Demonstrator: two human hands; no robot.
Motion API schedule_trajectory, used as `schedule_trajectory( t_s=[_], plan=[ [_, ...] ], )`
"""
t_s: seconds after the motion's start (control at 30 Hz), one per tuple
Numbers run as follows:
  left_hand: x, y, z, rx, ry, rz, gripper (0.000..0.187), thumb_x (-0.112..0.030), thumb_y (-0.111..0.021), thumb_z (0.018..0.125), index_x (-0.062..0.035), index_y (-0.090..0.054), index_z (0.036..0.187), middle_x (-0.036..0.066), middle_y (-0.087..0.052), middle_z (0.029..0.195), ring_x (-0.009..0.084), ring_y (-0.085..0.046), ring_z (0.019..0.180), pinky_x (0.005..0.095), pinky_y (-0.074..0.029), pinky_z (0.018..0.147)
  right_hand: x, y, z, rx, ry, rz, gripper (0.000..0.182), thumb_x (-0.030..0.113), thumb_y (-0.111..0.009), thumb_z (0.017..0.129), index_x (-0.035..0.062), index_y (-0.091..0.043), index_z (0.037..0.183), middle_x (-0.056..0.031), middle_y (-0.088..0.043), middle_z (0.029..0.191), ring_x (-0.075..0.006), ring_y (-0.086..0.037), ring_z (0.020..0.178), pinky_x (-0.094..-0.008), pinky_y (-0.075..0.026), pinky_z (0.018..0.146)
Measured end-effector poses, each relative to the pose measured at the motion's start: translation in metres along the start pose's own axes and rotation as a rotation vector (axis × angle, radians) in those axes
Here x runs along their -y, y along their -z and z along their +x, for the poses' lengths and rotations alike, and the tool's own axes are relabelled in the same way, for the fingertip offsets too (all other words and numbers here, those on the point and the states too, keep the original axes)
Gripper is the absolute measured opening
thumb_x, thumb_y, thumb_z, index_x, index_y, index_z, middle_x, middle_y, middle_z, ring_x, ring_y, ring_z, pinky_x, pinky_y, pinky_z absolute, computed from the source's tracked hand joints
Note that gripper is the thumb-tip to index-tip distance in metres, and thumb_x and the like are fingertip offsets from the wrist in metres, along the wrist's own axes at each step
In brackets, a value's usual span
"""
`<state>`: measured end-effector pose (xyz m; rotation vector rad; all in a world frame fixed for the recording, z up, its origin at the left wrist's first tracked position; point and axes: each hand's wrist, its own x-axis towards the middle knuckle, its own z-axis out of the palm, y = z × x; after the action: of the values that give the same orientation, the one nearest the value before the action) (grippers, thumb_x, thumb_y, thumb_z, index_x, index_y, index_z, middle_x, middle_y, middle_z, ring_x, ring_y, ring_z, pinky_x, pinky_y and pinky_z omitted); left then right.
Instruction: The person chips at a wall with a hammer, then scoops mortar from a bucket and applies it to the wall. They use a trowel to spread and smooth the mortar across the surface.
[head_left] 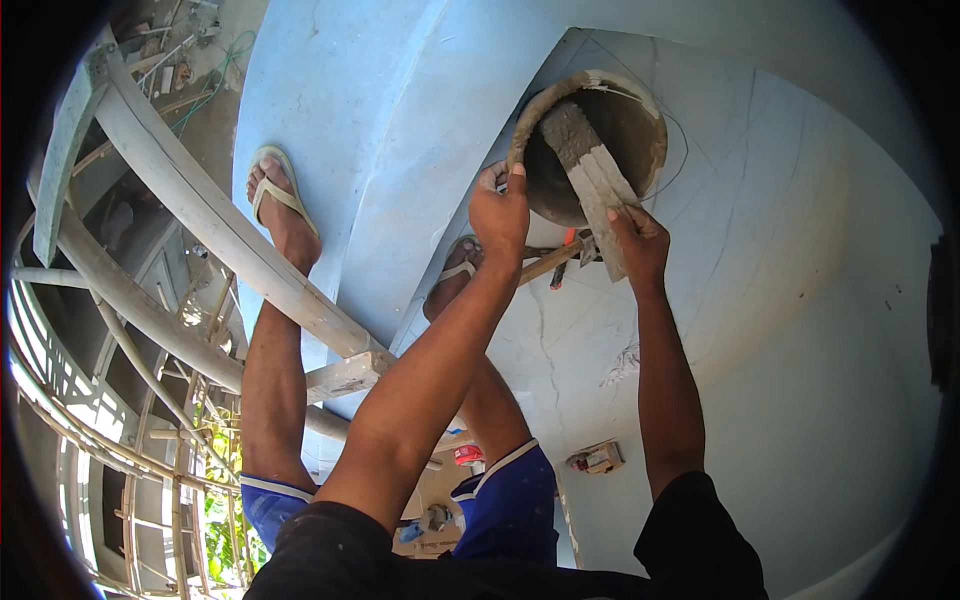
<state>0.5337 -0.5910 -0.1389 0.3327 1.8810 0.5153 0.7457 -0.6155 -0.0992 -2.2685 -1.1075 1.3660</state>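
Observation:
My left hand (500, 210) is closed on the near left rim of a round bucket (518, 140), whose edge is crusted with dried mortar. Inside, the bucket looks dark and grey. With my right hand (640, 240) I grip a flat, mortar-smeared board (605, 190) by its lower part. The board slants across the bucket's mouth. Thick wet-looking mortar (568, 132) coats its upper end, which lies over the bucket's inside. My right fingertips sit along the board's edge.
Wooden poles (220, 190) curve along the left, with bamboo scaffolding (150, 470) beyond. My sandalled foot (275, 195) rests on a pale blue ledge (370, 130); the other is below the bucket beside sticks and tools (560, 260). A small box (597, 458) lies lower right.

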Motion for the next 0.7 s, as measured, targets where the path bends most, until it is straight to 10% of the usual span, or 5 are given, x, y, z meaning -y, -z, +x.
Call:
schedule_trajectory(
  t_s=[0.27,0.33,0.7],
  plan=[
    [0.034,0.016,0.002,0.099,-0.083,-0.202,0.059,-0.044,-0.056,0.099,0.0062,-0.057,0.13,0.015,-0.067,0.109,0.0211,-0.063,0.097,0.0343,-0.051,0.087,-0.014,0.024,-0.033,0.038,-0.173,0.31,0.026,0.024,-0.072,0.091,-0.0006,-0.071,0.1,0.0053,-0.059,0.078,-0.0038,-0.047,0.07,-0.0224,-0.039,0.065],
    [0.031,0.034,-0.006,0.125,-0.065,-0.036,0.05,-0.038,-0.057,0.098,0.0034,-0.06,0.126,0.025,-0.064,0.124,0.0338,-0.063,0.115,0.0384,-0.046,0.099,-0.017,0.032,-0.046,0.069,-0.22,0.324,0.026,0.024,-0.069,0.093,-0.0012,-0.07,0.099,0.0051,-0.056,0.072,-0.0037,-0.044,0.065,-0.0214,-0.038,0.066],
    [0.008,0.094,-0.035,0.352,-0.177,0.256,0.044,-0.034,-0.059,0.096,-0.0011,-0.062,0.125,0.022,-0.066,0.119,0.0356,-0.065,0.11,0.0383,-0.048,0.096,-0.035,0.023,-0.083,0.11,-0.198,0.574,0.024,0.022,-0.062,0.097,0.0011,-0.062,0.085,0.001,-0.046,0.059,-0.0127,-0.046,0.071,-0.0299,-0.041,0.084]
  ],
)
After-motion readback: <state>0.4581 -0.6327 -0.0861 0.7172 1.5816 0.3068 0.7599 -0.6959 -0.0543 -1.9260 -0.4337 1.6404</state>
